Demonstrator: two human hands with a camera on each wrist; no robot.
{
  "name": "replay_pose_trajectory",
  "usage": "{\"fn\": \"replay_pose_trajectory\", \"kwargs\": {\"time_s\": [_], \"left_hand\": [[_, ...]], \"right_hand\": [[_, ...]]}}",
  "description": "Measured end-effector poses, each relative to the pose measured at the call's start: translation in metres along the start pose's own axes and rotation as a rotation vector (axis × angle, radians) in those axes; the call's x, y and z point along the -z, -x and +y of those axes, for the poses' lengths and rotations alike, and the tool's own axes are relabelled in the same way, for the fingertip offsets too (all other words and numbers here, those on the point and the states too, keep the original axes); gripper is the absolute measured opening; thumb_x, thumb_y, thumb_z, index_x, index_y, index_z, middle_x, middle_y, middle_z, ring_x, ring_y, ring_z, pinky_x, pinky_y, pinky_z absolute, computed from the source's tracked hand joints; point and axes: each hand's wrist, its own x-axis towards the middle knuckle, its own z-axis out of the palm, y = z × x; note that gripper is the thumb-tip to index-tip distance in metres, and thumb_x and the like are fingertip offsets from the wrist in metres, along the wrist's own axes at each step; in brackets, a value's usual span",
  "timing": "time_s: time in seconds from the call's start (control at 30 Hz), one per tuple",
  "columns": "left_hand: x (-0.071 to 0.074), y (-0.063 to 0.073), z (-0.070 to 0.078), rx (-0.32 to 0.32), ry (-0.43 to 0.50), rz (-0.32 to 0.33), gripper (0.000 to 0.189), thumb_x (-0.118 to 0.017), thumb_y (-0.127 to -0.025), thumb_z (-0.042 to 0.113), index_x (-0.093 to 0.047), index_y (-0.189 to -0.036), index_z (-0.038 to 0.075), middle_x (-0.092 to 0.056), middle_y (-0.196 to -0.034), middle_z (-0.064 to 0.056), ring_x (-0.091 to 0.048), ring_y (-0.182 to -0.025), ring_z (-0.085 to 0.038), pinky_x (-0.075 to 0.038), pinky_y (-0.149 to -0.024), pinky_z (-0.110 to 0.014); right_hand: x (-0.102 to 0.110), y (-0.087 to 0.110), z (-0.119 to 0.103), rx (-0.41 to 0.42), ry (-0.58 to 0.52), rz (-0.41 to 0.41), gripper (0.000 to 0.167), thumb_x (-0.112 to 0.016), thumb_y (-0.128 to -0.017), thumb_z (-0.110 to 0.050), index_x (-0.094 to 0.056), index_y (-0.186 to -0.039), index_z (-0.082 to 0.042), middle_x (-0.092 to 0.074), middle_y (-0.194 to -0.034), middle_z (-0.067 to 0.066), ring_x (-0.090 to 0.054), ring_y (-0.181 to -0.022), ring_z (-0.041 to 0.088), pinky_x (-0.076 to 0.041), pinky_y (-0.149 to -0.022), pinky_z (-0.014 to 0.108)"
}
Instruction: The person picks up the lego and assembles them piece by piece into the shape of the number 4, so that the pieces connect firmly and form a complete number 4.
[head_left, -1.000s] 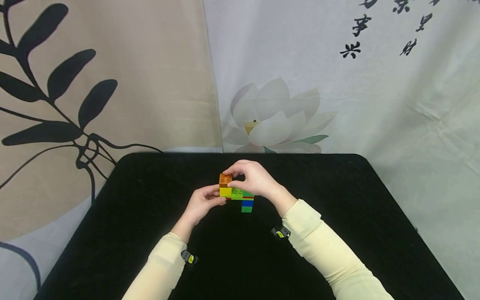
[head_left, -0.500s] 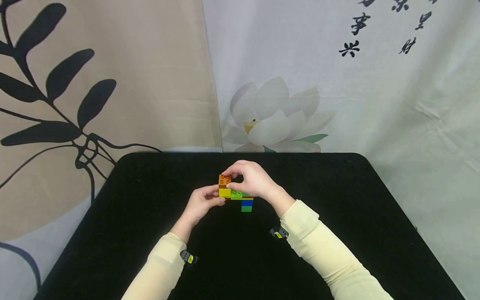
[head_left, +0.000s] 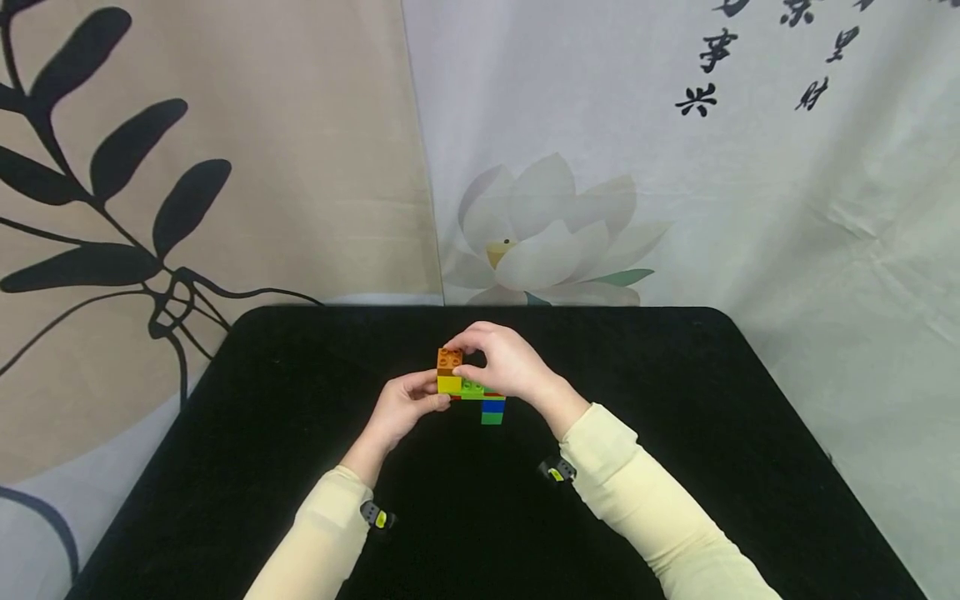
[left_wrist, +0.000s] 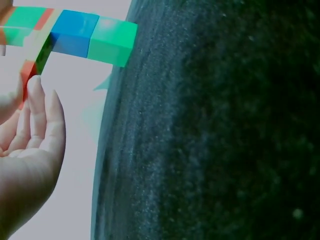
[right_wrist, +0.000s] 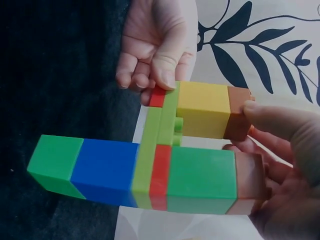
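Observation:
A structure of toy building bricks is held up over the black table, between both hands. My left hand (head_left: pixel 401 410) pinches its left end, with the thumb by a red brick (right_wrist: pixel 157 96) and the lime-green bricks (right_wrist: pixel 148 132). On that end stands a yellow brick (right_wrist: pixel 202 107) topped by an orange brick (head_left: pixel 449 360). My right hand (head_left: pixel 512 360) pinches the orange brick between thumb and fingers. At the other end, a green brick (right_wrist: pixel 202 172) capped with a brown brick (right_wrist: pixel 250 172) points up, while a blue brick (right_wrist: pixel 105 167) and another green brick (right_wrist: pixel 54 159) hang below.
The black cloth-covered table (head_left: pixel 450 517) spreads under both forearms, its far edge just beyond the hands. Behind it hangs a curtain (head_left: pixel 300 167) printed with leaves, a lotus and writing. Each sleeve cuff carries a small dark wrist device (head_left: pixel 377 514).
The orange brick sits slightly lower against the yellow one than a second ago. Both hands keep their hold and have barely moved.

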Motion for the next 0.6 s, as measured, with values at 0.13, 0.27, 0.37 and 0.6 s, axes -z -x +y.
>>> {"fn": "replay_pose_trajectory", "kwargs": {"time_s": [0.13,0.27,0.37,0.6], "left_hand": [[0.000,0.001,0.000,-0.006,0.005,-0.007,0.035,-0.069,-0.093,0.007,-0.064,-0.126,-0.001,-0.071,-0.108,-0.016,-0.070,-0.091,-0.024,-0.057,-0.085,-0.033],[-0.001,0.001,0.001,-0.007,0.008,-0.002,0.036,-0.069,-0.093,0.006,-0.063,-0.127,0.000,-0.070,-0.109,-0.017,-0.070,-0.092,-0.024,-0.057,-0.085,-0.034],[-0.001,0.001,0.001,0.008,0.007,0.004,0.037,-0.070,-0.092,0.007,-0.063,-0.128,0.001,-0.070,-0.110,-0.016,-0.070,-0.093,-0.024,-0.057,-0.085,-0.034],[-0.001,0.001,0.000,0.039,0.012,0.011,0.039,-0.069,-0.093,0.006,-0.061,-0.130,0.001,-0.069,-0.113,-0.017,-0.070,-0.096,-0.024,-0.057,-0.085,-0.032]], "right_hand": [[-0.001,0.002,0.001,0.022,0.001,0.008,0.030,-0.075,-0.090,-0.022,-0.070,-0.118,-0.011,-0.067,-0.111,0.002,-0.060,-0.101,0.019,-0.050,-0.092,0.032],[0.000,0.005,0.005,0.029,-0.042,0.030,0.036,-0.075,-0.090,-0.022,-0.068,-0.123,-0.010,-0.066,-0.114,0.003,-0.058,-0.103,0.020,-0.051,-0.088,0.033],[0.001,0.010,0.009,0.009,-0.117,0.058,0.041,-0.075,-0.089,-0.021,-0.065,-0.128,-0.009,-0.066,-0.118,0.004,-0.059,-0.105,0.019,-0.053,-0.087,0.034],[0.000,0.030,0.026,-0.070,-0.263,0.123,0.051,-0.076,-0.089,-0.024,-0.059,-0.135,-0.012,-0.065,-0.123,0.005,-0.058,-0.115,0.022,-0.048,-0.100,0.046]]}}
